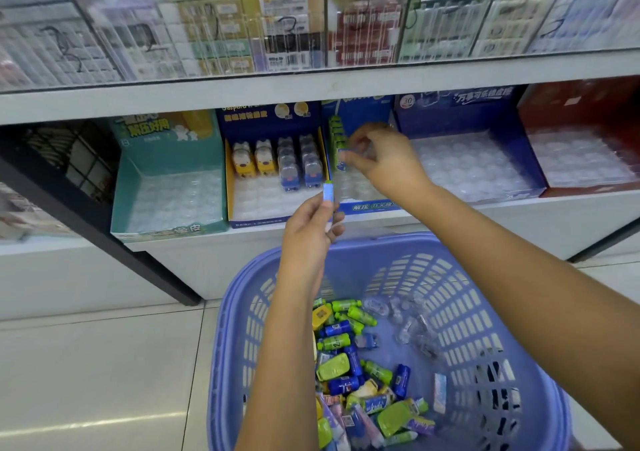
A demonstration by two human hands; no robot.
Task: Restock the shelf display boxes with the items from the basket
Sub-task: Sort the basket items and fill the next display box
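A purple plastic basket stands on the floor below the shelf, holding several small green, blue and yellow packaged items and some clear ones. My left hand holds a small blue and green item upright in front of the shelf edge. My right hand reaches into the narrow blue display box, its fingers pinching a blurred clear-wrapped item beside a column of green items there. To the left stands a dark blue and yellow box with yellow and blue figures.
A teal display box at the left holds only a clear tray. A wide blue box and a red box sit to the right. Above runs a glass-fronted shelf of stacked packets. Pale floor tiles lie left of the basket.
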